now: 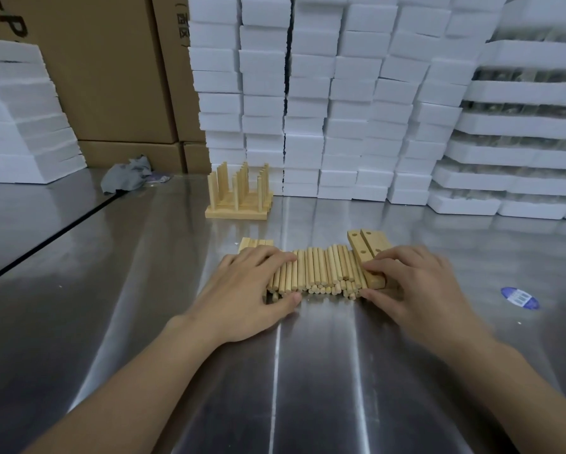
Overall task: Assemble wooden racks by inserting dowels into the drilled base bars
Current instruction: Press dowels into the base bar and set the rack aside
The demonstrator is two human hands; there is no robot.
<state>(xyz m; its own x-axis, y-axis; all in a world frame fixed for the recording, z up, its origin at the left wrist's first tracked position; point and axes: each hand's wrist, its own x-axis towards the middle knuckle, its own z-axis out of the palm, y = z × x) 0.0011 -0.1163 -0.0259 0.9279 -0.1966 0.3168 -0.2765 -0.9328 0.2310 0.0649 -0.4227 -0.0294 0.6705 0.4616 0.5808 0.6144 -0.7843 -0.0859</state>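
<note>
Dowels: a pile of short wooden dowels lies side by side on the steel table.
Left hand: the left hand lies open on the pile's left end, fingers nearly straight and thumb against the near tips.
Right hand: the right hand is at the pile's right edge, fingers and thumb curled round the near end of the drilled bars.
Drilled bars: touching the pile's right side, holes up.
Finished racks: the finished racks stand well behind the pile, pegs upright.
Background: foam blocks and cardboard boxes are stacked behind the pile.
</note>
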